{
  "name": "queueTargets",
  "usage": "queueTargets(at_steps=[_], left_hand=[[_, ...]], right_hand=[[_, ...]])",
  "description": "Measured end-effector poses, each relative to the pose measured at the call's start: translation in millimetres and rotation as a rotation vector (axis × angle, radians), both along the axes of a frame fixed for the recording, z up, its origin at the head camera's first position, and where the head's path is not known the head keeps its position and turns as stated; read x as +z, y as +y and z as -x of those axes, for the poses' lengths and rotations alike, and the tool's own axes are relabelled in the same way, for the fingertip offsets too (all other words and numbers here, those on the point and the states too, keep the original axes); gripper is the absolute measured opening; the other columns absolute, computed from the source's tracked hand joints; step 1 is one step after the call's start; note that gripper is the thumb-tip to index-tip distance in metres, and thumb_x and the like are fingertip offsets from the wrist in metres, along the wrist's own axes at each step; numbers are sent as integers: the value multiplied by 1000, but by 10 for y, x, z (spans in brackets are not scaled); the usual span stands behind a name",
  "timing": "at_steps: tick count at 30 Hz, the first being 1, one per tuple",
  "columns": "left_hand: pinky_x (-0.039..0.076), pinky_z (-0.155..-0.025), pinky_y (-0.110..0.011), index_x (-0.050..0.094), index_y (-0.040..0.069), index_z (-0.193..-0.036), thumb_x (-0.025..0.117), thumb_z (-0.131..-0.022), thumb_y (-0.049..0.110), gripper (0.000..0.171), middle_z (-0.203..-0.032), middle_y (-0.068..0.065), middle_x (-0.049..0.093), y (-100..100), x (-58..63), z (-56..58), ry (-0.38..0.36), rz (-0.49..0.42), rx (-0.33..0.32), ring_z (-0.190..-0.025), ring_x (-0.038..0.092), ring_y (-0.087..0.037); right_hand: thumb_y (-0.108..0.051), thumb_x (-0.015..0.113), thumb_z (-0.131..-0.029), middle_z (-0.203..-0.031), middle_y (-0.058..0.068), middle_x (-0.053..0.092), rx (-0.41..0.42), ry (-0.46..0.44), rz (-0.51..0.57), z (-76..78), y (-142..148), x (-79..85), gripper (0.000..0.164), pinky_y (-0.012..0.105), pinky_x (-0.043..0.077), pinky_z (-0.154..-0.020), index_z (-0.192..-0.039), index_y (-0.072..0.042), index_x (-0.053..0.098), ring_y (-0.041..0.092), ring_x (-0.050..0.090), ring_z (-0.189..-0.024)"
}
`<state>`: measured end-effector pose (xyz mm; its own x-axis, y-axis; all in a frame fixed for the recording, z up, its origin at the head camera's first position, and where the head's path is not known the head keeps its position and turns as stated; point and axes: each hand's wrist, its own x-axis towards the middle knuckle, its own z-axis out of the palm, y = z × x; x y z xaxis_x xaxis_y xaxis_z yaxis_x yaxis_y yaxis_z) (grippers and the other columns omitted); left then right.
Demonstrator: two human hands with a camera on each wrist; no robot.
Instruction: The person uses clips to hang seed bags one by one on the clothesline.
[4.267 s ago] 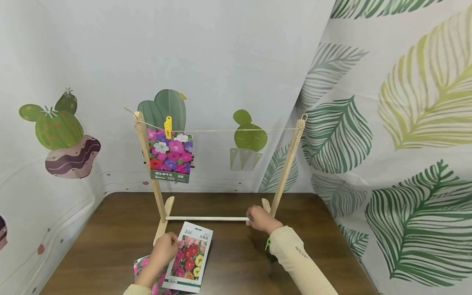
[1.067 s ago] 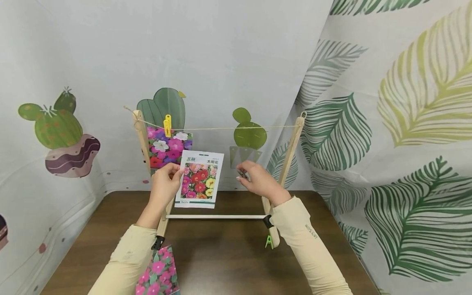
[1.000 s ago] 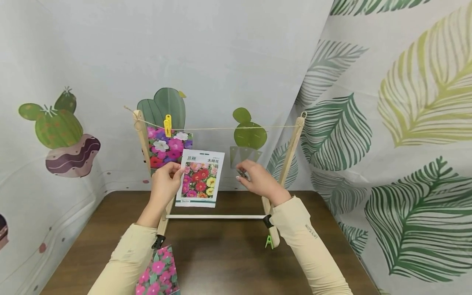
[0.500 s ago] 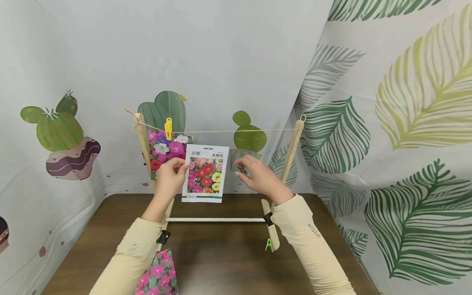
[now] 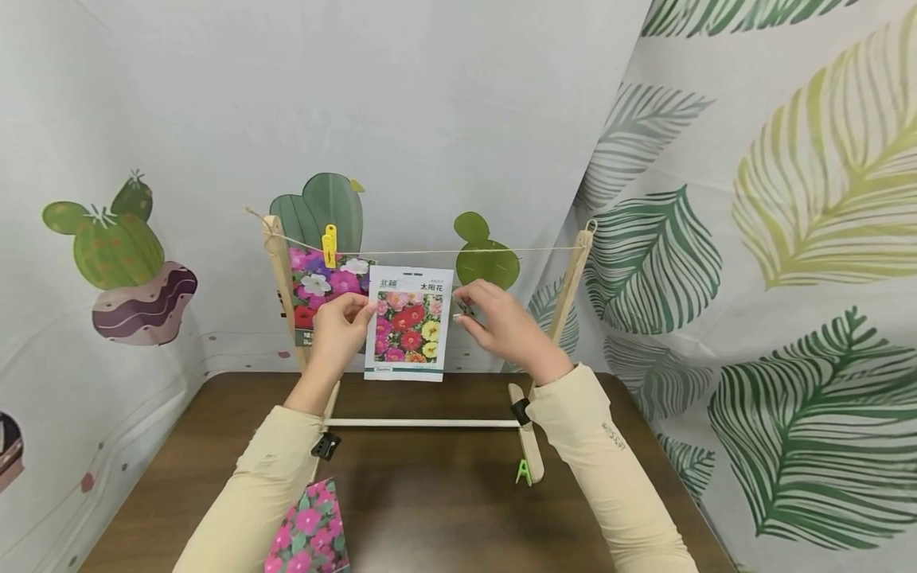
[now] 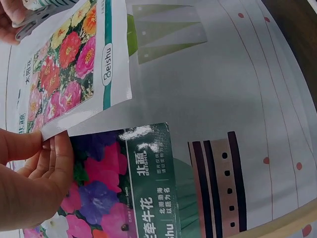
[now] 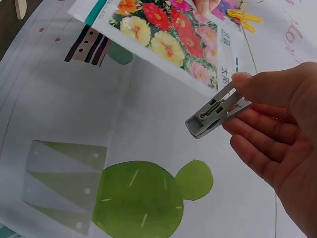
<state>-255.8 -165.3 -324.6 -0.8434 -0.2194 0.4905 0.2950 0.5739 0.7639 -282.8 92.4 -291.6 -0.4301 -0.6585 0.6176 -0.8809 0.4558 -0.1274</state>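
A white seed packet [image 5: 408, 328] printed with red, pink and yellow flowers is pinched at its left edge by my left hand [image 5: 337, 328]. Its top edge is just below a thin string [image 5: 430, 252]. Beyond the packet's right edge, my right hand [image 5: 505, 322] pinches a grey clothespin [image 7: 199, 125], clearest in the right wrist view. A second seed packet [image 5: 308, 282], with pink, white and purple flowers, hangs from the string by a yellow clothespin [image 5: 329, 247], partly hidden by my left hand and the held packet.
The string is tied between two wooden posts [image 5: 568, 294], joined low down by a white rod [image 5: 423, 423]. A green clothespin [image 5: 524, 472] is at the right foot. Another pink-flowered packet [image 5: 310, 529] lies on the brown table [image 5: 444, 509], beside my left sleeve.
My left hand has lifted the white packet off the table and carried it up and right to just under the string. My right hand has risen from the rod with the grey clothespin.
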Motion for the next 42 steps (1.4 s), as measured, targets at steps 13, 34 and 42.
queueTargets(at_steps=[13, 34, 42], left_hand=[[44, -63, -29, 69, -3, -93, 66, -92, 14, 17, -89, -19, 71, 63, 58, 75, -26, -23, -11, -74, 60, -26], [46, -69, -31, 69, 0, -98, 64, -94, 19, 21, -96, -17, 71, 74, 87, 86, -88, -97, -25, -84, 62, -25], [46, -67, -29, 69, -1, -97, 64, -94, 18, 20, -93, -17, 71, 87, 109, 99, -67, -94, -35, -80, 61, -24]], right_hand=[[-4, 67, -89, -110, 15, 61, 5, 37, 49, -40, -35, 196, 30, 35, 51, -85, -116, 6, 58, 26, 61, -98], [-2, 69, -87, -107, 16, 63, 95, 106, 249, 74, -192, 413, 30, 35, 52, -85, -114, 5, 59, 26, 63, -97], [-3, 70, -87, -106, 15, 64, 131, 113, 309, 140, -247, 501, 27, 34, 51, -86, -111, 4, 61, 25, 63, -95]])
